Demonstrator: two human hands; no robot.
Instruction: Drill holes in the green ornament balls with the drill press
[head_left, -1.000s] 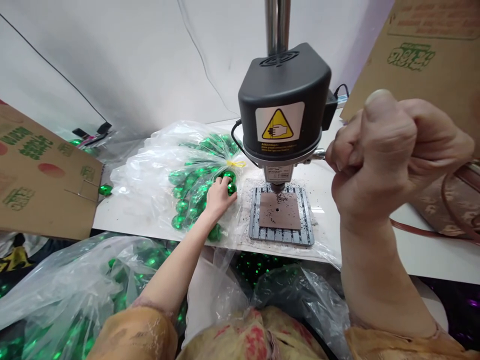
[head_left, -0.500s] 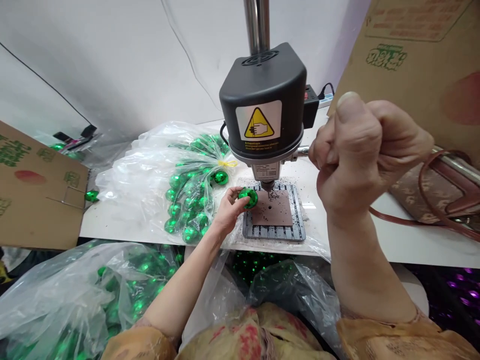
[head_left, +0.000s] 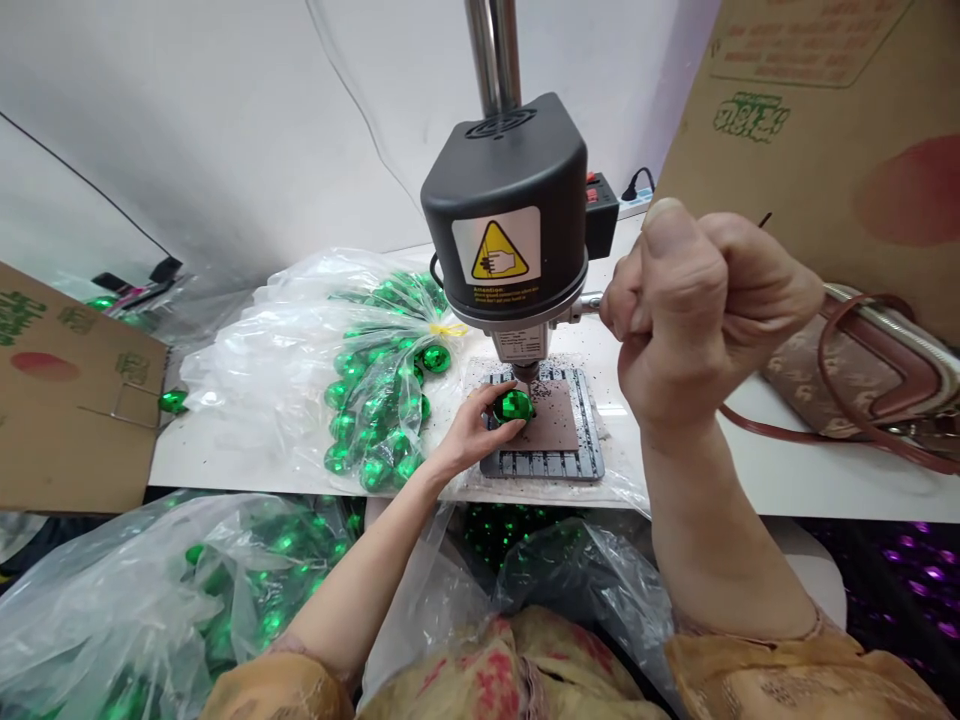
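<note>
Between thumb and fingers, my left hand (head_left: 480,430) grips a shiny green faceted ball (head_left: 513,407). The ball is at the drill chuck (head_left: 526,371) of a small black drill press (head_left: 504,200), over a brown board (head_left: 553,425) on the slotted metal base (head_left: 540,465). Whether the bit touches the ball I cannot tell. My right hand (head_left: 697,310) is closed in a fist at the end of the press's metal feed lever (head_left: 591,303); the grip inside is hidden.
Clear plastic bags of green balls (head_left: 375,400) lie left of the press, with another bag (head_left: 247,590) below the table edge. Cardboard boxes stand left (head_left: 67,390) and right (head_left: 840,130). A brown strapped handbag (head_left: 877,370) sits at right. Dark shavings litter the base.
My left hand has moved the green ball rightward, from the board's left edge to under the chuck. My right hand stays closed at the lever. The whole view has shifted slightly.
</note>
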